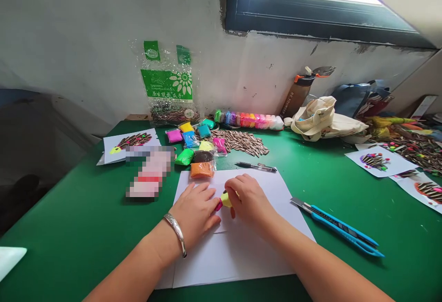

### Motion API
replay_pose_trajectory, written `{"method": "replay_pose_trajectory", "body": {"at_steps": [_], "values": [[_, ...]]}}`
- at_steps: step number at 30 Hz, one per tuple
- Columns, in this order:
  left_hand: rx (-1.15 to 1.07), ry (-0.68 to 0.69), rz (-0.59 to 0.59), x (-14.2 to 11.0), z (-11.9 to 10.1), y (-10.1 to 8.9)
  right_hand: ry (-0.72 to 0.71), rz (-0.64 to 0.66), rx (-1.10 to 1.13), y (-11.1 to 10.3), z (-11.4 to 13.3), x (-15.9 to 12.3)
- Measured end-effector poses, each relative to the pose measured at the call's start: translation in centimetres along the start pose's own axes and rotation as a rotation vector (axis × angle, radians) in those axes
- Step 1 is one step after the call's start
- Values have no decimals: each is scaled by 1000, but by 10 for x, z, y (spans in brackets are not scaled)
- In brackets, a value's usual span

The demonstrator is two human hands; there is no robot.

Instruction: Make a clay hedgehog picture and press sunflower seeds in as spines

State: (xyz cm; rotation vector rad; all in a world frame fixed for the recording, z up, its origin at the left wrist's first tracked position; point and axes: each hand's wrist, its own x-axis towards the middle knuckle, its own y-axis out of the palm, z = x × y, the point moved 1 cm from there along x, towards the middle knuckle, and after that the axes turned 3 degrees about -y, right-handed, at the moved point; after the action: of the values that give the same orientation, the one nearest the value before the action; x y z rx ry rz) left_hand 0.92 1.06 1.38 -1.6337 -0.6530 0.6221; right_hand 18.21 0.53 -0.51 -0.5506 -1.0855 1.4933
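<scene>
One green worktable (pixel 86 210) under everything, white paper sheet (pixel 238 258) on it, front & centre. Both forearms reach in over the sheet. R hand (pixel 247 198) curled, fingers together, clamped on a small yellow-and-pink clay lump (pixel 225 200), which sits between the hands over the paper; pink end pokes out toward L side. L hand (pixel 195 212) fairly flat, fingers closed up side by side, tips right by the lump; can't tell if they touch it. Silver bangle (pixel 177 234) on L wrist. Past the sheet's top edge: black-and-silver pen (pixel 255 166), sunflower seed pile (pixel 240 142), colored clay packets (pixel 193 150) in clear bags, hedgehog card (pixel 129 145) further L. Blue craft knife (pixel 336 226) just R of the sheet, near R forearm.
</scene>
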Motion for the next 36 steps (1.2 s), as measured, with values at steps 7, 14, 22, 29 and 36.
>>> {"method": "replay_pose_trajectory", "body": {"at_steps": [7,14,22,29,36], "values": [[-69,1,17,1,0,0,-10,113,-89,8,4,5],[-81,5,36,-1,-1,2,-15,126,-101,10,3,6],[-79,15,29,0,0,2,-46,107,-111,14,-2,6],[-55,14,27,-1,-1,3,-27,59,-148,21,-1,4],[-52,15,16,-1,-1,4,-73,-18,-159,26,-1,1]]}}
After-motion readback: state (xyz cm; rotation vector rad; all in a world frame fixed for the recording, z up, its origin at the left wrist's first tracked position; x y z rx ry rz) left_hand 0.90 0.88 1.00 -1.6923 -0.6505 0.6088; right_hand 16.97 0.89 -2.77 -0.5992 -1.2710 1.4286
